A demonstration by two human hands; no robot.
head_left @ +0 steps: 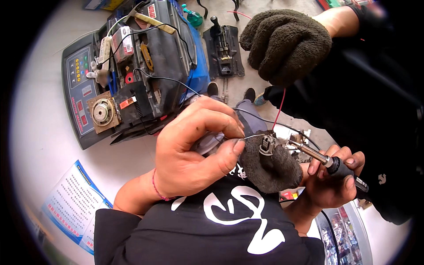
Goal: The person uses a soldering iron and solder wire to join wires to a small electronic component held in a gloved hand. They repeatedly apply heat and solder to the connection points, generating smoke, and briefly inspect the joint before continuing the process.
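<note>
My left hand (190, 145) pinches a thin silvery wire, which looks like solder (255, 136), between thumb and forefinger. Its free end reaches a small grey connector (267, 145). My right hand (329, 187) is closed around the black handle of a soldering iron (316, 154), whose tip points left, close to the connector; whether it touches cannot be made out. A co-worker's dark-gloved hand (271, 172) holds that connector from below. Out of the connector's top runs a red wire (279, 108), up to the co-worker's other gloved fist (287, 48).
At the left stands a machine with a control panel (81, 73), its top loaded with a hammer (152, 22), a yellow utility knife (146, 57) and a speaker (103, 112). A black cable (260, 115) passes behind my hands. Lower right is a clear parts case (344, 234).
</note>
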